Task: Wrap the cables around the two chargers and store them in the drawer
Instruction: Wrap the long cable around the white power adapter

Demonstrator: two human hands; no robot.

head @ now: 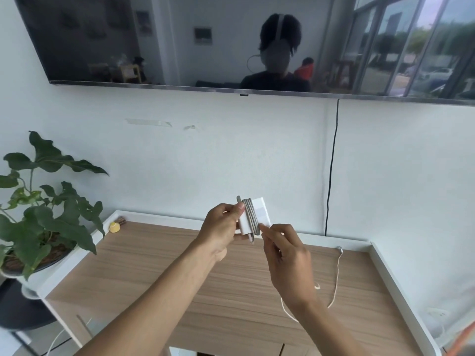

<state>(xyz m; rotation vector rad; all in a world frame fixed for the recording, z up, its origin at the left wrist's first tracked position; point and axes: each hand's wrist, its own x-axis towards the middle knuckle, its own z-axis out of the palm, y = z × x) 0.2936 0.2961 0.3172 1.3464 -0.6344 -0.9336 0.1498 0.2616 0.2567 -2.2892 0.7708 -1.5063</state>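
Gripping charger (261, 210) in mid-air over the far edge of table (180, 278). Curling left hand (221, 232) round the charger's 9 o'clock side, thumb pressing flat just at 9 o'clock of the cable (250, 217) coils wound round its middle. Meeting it from 5 o'clock with right hand (285, 255), thumb and forefinger tips drawn together and touching the coils' lower end at the charger's 5 o'clock corner; not showing plainly whether pinching a strand there. Leaving one cable end poking out under the charger at 6 o'clock. Leaving loose cable (336, 278) lying on table at 4 o'clock of the hands, partly hidden behind the right wrist. Standing beside plant (43, 214) at 9 o'clock.
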